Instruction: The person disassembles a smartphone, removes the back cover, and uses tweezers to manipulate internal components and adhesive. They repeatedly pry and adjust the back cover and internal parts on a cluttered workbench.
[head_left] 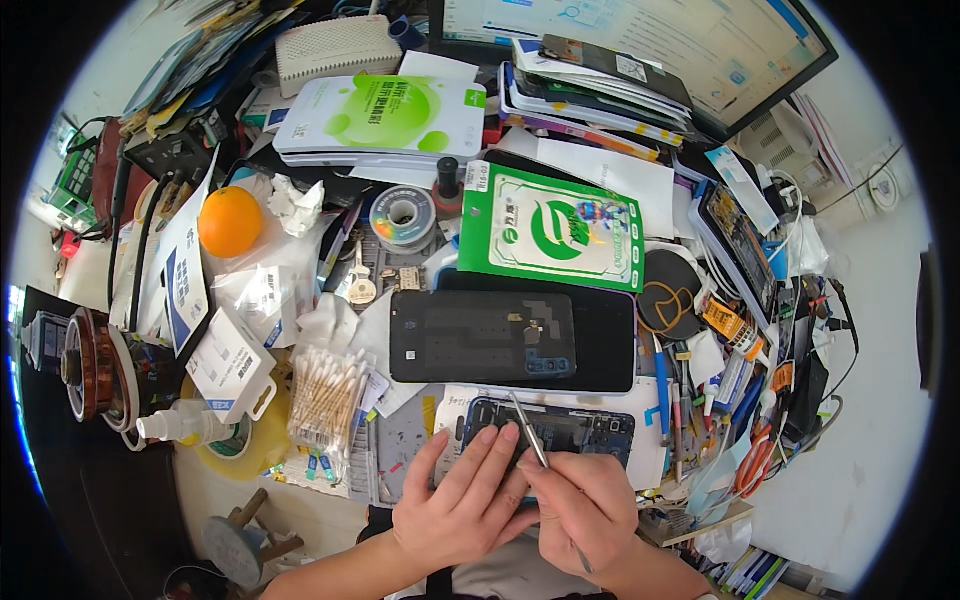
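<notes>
My left hand presses flat on the opened phone; right hand pinches tweezers, tips probably inside it. Fragile; hold by edges.

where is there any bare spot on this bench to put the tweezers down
Little room. The only bare stretch is the pale surface on the right, past the cable tangle. A small worn patch of mat lies between the cotton swabs and the left hand. Everything else is stacked with papers, phones and tools.
</notes>
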